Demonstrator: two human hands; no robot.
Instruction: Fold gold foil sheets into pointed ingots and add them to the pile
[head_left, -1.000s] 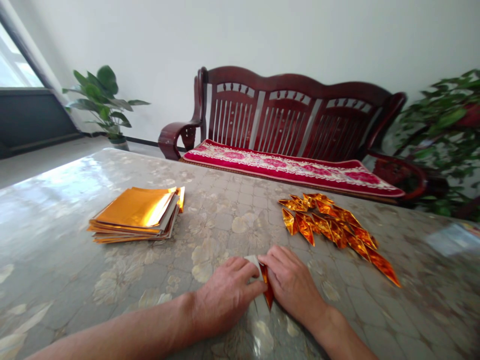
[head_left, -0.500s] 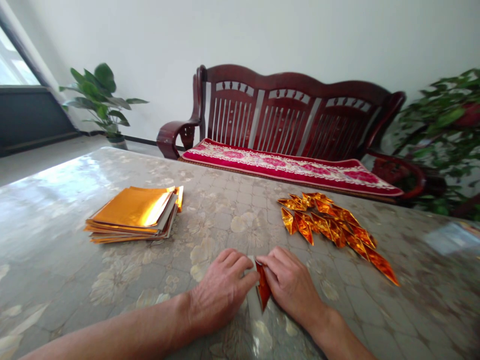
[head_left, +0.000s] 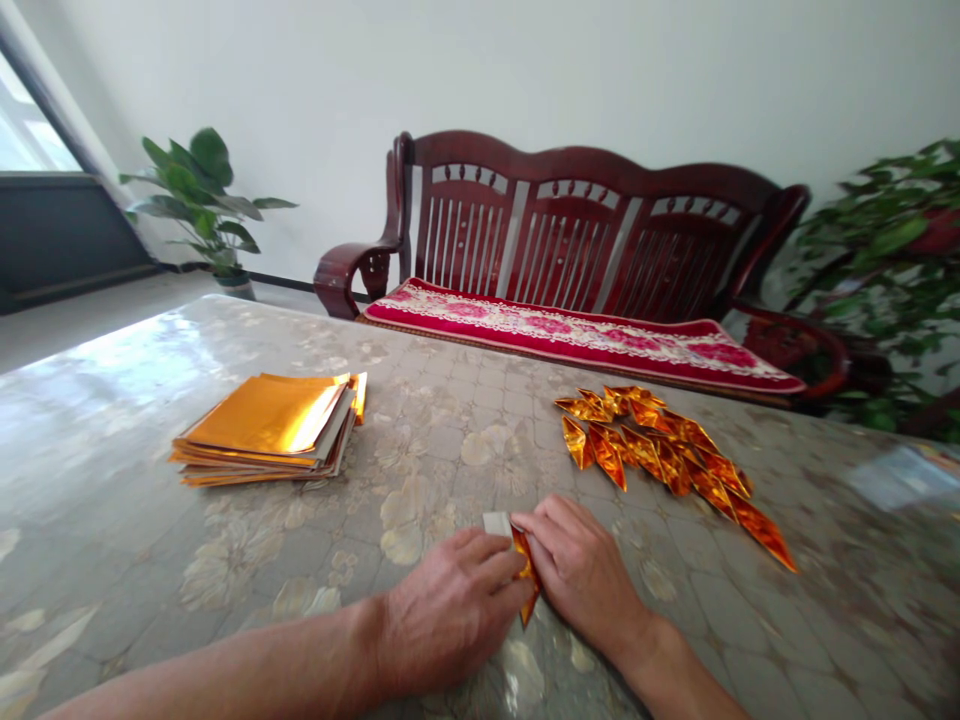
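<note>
A partly folded piece of gold foil paper [head_left: 526,580] lies on the table between my two hands, its pointed end towards me. A pale flap of its back side shows at the far end. My left hand [head_left: 461,610] is over its left side, fingers bent and pressed onto the paper. On the other side my right hand [head_left: 581,570] pinches the right edge between thumb and fingers. Part of the paper is hidden under the left fingers.
A stack of gold foil sheets [head_left: 262,425] lies at the left. Several folded foil pieces [head_left: 667,440] are grouped at the right, with a clear plastic packet [head_left: 904,475] beyond. Behind the patterned table [head_left: 420,390] stands a wooden bench [head_left: 570,240].
My left hand has come down and towards me along the paper, uncovering the pale flap at its far end. The right hand has stayed in place.
</note>
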